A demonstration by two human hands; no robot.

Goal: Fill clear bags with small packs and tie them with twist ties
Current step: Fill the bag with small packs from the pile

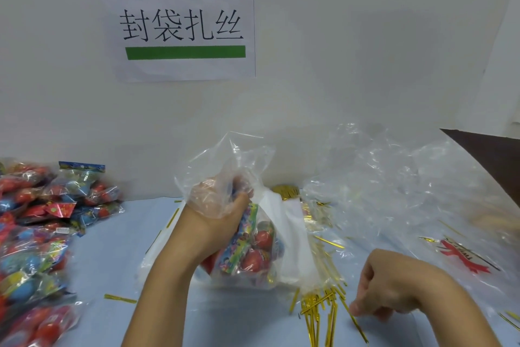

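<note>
the left hand (216,206) is curled tight round the gathered neck of a clear bag (253,237), its fingers wrapped in the loose plastic that flares up above the fist. the bag stands on the pale blue table (112,256) just in front of the person, its lower part bulging with small packs (254,251) in red, blue and bright print.

the right hand (385,287) is low on the table to the right of the bag, fingers bent down, fingertips pinching one gold twist tie (358,324) near its upper end; the tie slants away toward the lower right. just left of that hand lies a spread of loose twist ties (323,307), fanning out from under the bag's right edge (some of them partly covered by the plastic).

further out, single ties lie scattered across the table on both sides of the bag. behind the bag, near the wall, a gold bundle (287,192) shows above the plastic. to the right sits a heap of empty clear bags (380,177), crumpled and glossy, with a flat bag bearing a red ribbon print (464,258) beside it. along the left edge is a large pile of packs (42,234), blurred at the bottom. on the white wall above hangs a paper sign (183,23) with black characters and two green bars.
</note>
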